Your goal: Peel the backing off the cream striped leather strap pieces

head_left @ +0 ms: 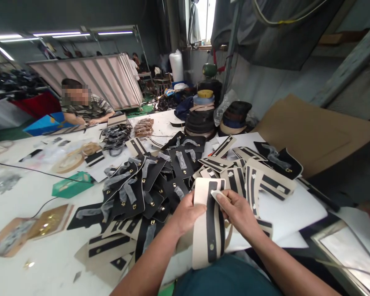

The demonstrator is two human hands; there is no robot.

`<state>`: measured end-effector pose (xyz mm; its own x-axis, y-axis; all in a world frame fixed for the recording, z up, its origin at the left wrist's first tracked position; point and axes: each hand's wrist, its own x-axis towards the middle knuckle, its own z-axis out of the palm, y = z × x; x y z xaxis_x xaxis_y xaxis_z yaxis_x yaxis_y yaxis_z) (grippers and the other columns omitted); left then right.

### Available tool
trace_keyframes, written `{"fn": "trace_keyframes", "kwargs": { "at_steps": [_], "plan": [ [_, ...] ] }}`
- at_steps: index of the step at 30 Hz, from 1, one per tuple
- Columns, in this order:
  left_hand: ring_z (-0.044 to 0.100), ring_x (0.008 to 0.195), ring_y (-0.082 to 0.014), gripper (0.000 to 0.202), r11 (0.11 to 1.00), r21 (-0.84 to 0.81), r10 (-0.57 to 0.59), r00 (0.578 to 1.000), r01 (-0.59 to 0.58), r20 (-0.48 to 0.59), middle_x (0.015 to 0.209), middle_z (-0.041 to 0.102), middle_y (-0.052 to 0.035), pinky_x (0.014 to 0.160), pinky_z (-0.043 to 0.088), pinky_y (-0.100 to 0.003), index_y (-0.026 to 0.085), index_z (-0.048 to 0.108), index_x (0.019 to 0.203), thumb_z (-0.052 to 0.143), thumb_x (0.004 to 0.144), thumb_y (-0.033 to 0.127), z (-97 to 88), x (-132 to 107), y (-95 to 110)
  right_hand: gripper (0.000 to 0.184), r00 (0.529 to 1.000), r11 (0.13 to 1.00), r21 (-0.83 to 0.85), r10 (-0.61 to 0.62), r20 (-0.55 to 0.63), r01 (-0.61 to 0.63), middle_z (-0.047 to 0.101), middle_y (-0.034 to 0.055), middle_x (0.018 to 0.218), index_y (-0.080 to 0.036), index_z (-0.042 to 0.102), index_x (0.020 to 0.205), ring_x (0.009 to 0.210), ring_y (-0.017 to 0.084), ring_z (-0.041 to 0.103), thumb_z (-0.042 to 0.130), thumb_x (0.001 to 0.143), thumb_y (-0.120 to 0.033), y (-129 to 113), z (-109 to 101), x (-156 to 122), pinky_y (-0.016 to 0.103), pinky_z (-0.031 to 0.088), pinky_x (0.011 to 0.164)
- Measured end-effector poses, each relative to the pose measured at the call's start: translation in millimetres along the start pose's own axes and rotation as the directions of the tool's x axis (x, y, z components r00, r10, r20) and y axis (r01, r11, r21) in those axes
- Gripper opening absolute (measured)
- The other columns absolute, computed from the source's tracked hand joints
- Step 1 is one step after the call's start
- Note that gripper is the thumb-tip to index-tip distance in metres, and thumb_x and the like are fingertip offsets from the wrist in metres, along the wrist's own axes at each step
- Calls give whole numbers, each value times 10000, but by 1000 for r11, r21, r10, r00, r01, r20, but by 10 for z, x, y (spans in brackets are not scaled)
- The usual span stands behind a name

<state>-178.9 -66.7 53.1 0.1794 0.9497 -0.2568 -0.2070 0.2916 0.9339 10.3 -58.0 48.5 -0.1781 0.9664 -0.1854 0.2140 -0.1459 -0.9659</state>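
My left hand [185, 214] grips the left edge of a beige panel [200, 240], thumb on its face. A black strip with a small round mark near its lower end runs down this panel, which I hold nearly upright in front of me. Thumb and fingers of my right hand [239, 210] pinch a small whitish piece [215, 193] against the upper part of the strip; whether it is paper or tape I cannot tell. Behind my hands lie black panels [135, 197] with plastic-wrapped parts and gold-coloured fittings. More beige panels with black stripes [234, 181] lie to the right.
A green box [72, 185] and a tray of gold-coloured fittings [49, 222] are on the left of the white table [21, 205]. Rolls of strapping [200, 119] stand at the back. Across the table sits a person [86, 105]. Large brown board [311, 131] leans at right.
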Motion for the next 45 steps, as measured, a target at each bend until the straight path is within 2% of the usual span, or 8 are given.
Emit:
{"fn": "trace_keyframes", "kwargs": {
  "at_steps": [7, 13, 18, 22, 28, 33, 41, 45],
  "plan": [
    [713, 1003, -283, 340, 946, 262, 218, 973, -190, -81, 1087, 787, -90, 908, 540, -348, 165, 772, 1080, 777, 801, 360, 142, 155, 248, 475, 995, 995, -50, -85, 50, 88, 527, -46, 585, -213, 552, 788, 536, 134, 509, 543, 958, -656, -93, -20, 90, 242, 396, 528],
    [710, 832, -262, 168, 830, 544, 307, 914, -121, -265, 884, 788, -56, 760, 531, -318, 179, 777, 889, 708, 811, 311, 270, 220, 129, 386, 965, 945, -204, -235, 115, 254, 545, -23, 694, -224, 547, 822, 656, 157, 543, 487, 1025, -547, 55, -76, 188, 259, 415, 620],
    [699, 781, -265, 123, 826, 561, 291, 892, -52, -346, 792, 771, -46, 694, 511, -311, 183, 747, 787, 729, 768, 303, 291, 492, -142, 348, 874, 754, -450, -456, 167, 479, 549, 8, 736, -228, 540, 781, 650, 162, 537, 405, 1071, -366, 220, -93, 102, 290, 388, 649],
    [711, 824, -277, 252, 920, 392, 188, 881, -3, -435, 878, 788, -85, 738, 533, -339, 148, 760, 872, 771, 757, 372, 161, 766, -362, 339, 732, 694, -280, -525, 434, 664, 598, 29, 776, -233, 597, 811, 709, 181, 553, 403, 1071, -327, 117, -101, -133, 311, 412, 699],
    [737, 883, -280, 524, 999, 28, -12, 983, 17, -184, 1030, 789, -133, 817, 561, -371, 124, 755, 1067, 820, 757, 541, 118, 788, -531, 436, 985, 996, 28, -86, 147, 83, 547, -15, 710, -209, 572, 778, 657, 150, 526, 543, 984, -592, 224, -461, -113, 257, 441, 617],
    [753, 937, -314, 536, 980, -193, -75, 992, 55, -99, 1013, 791, -146, 907, 564, -433, 127, 744, 1103, 829, 768, 537, 350, 1048, -401, 454, 979, 992, 63, 94, 179, -106, 583, -18, 674, -191, 615, 749, 606, 134, 508, 617, 939, -603, 398, -672, -231, 257, 413, 604],
    [714, 1112, -334, 473, 845, -528, 98, 995, -80, 6, 1014, 794, -131, 1054, 503, -464, 132, 713, 1045, 875, 710, 423, 1252, 2239, -19, 438, 944, 974, 182, 71, 323, -135, 630, -3, 688, -196, 653, 743, 651, 156, 569, 684, 895, -605, 421, -619, -291, 262, 424, 631],
    [713, 1106, -333, 431, 871, -489, 40, 999, -48, -27, 980, 796, -131, 1057, 495, -472, 127, 718, 1015, 870, 703, 384, 1212, 2358, -189, 459, 967, 971, 169, 132, 217, -170, 626, -6, 657, -205, 601, 755, 584, 143, 546, 630, 916, -634, 347, -807, -159, 248, 429, 553]
  ]
}}
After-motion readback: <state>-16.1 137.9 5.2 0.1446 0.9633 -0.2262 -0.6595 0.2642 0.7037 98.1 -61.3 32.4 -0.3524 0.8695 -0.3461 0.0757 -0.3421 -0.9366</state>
